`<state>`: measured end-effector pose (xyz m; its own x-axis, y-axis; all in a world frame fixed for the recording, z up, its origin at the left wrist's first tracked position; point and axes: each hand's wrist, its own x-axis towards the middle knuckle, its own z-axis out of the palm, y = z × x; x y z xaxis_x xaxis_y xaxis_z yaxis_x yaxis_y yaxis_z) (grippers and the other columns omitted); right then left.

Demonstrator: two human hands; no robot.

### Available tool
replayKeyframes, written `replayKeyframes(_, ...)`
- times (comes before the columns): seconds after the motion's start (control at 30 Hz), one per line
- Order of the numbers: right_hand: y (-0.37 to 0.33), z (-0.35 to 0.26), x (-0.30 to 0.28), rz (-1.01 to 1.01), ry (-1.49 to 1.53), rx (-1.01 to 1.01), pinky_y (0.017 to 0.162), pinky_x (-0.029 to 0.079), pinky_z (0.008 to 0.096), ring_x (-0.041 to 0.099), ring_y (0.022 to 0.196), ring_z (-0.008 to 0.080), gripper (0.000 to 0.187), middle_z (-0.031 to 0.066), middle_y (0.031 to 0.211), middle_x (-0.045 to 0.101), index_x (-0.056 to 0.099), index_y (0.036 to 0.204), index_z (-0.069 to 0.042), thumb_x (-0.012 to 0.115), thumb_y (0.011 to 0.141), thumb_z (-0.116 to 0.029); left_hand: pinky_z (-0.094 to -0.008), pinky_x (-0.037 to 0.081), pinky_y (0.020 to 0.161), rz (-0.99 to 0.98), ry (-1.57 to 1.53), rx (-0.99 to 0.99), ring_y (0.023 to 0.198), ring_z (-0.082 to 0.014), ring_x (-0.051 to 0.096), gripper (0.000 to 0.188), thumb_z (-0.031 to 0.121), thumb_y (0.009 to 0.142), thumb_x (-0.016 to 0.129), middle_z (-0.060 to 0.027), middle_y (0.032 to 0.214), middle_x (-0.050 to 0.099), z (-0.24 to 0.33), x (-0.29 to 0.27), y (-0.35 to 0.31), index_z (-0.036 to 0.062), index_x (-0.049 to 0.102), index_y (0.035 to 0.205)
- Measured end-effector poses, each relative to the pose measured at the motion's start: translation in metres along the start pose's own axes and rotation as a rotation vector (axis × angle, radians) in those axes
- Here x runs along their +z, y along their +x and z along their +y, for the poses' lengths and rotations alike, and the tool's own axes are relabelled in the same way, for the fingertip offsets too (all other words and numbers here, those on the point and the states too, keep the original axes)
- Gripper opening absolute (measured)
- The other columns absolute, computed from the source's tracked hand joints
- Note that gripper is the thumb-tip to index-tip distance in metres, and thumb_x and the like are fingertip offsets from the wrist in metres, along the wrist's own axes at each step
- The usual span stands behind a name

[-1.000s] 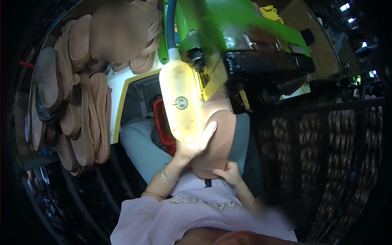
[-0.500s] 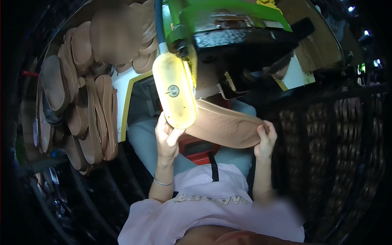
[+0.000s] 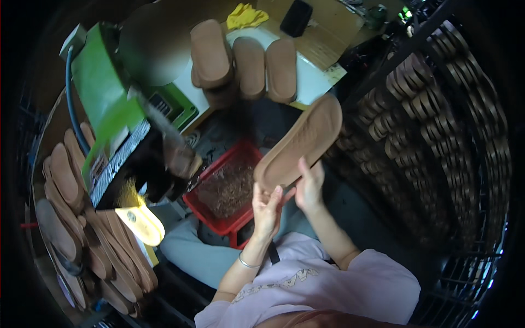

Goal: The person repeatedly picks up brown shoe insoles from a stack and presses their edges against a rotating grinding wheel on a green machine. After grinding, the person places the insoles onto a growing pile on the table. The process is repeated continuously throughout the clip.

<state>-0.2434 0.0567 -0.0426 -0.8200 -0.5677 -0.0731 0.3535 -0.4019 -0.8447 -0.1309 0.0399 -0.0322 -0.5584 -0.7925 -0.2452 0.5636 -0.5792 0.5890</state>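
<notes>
A brown shoe sole (image 3: 299, 146) is held up in front of me, tilted, its far end pointing up and to the right. My left hand (image 3: 266, 212) pinches its near end, thumb on top. Along the near right edge of the sole, my right hand (image 3: 310, 188) grips it with the thumb against the side; part of its fingers is hidden behind the sole. Beneath and to the left of the sole is a red bin (image 3: 203, 213) with brown scraps inside.
A green machine (image 3: 104, 76) with a lit yellow lamp (image 3: 143, 225) stands at the left. Many soles (image 3: 63, 229) are piled beside it. More soles (image 3: 250, 68) lie on a white table (image 3: 314, 74) with a yellow cloth (image 3: 246, 16). Loaded racks (image 3: 421, 109) line the right.
My view has turned to the right, so the machine and lamp now sit further left. The sole has moved away from the lamp and swung upward, and my hands have come closer together.
</notes>
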Motion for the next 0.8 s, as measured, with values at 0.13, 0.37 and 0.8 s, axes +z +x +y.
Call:
replayKeyframes(0.13,0.136,-0.051,-0.021,-0.073,-0.232,-0.057,0.094,0.043,0.0333,0.055,0.108,0.0185,0.042,0.0105,0.122,0.056,0.045,0.126,0.001,0.060,0.091,-0.016,-0.0444,0.054,0.084,-0.084,0.111,-0.098,0.103,-0.0301,0.061,0.040,0.011,0.094,0.055,-0.0143,0.121,0.057,-0.015,0.001,0.012,0.0055,0.040,0.130)
replayKeyframes(0.37,0.310,-0.033,-0.066,0.243,-1.321,-0.208,0.100,0.035,0.0437,0.048,0.114,0.0395,0.051,0.0275,0.111,0.057,0.053,0.119,0.002,0.065,0.079,-0.027,-0.0342,0.059,0.059,0.347,0.337,0.035,0.070,-0.0230,0.066,0.037,0.013,0.088,0.065,-0.0174,0.096,0.064,0.010,-0.097,0.005,-0.0024,0.050,0.117)
replayKeyframes(0.8,0.258,-0.021,-0.062,0.160,-0.725,-0.138,0.091,0.048,0.0390,0.057,0.108,0.0249,0.058,0.0179,0.123,0.057,0.053,0.125,0.005,0.064,0.088,-0.038,-0.0347,0.048,0.079,0.846,0.509,0.874,0.093,-0.0264,0.054,0.052,0.023,0.081,0.069,-0.0177,0.110,0.052,0.300,-0.173,0.132,-0.0015,0.046,0.121)
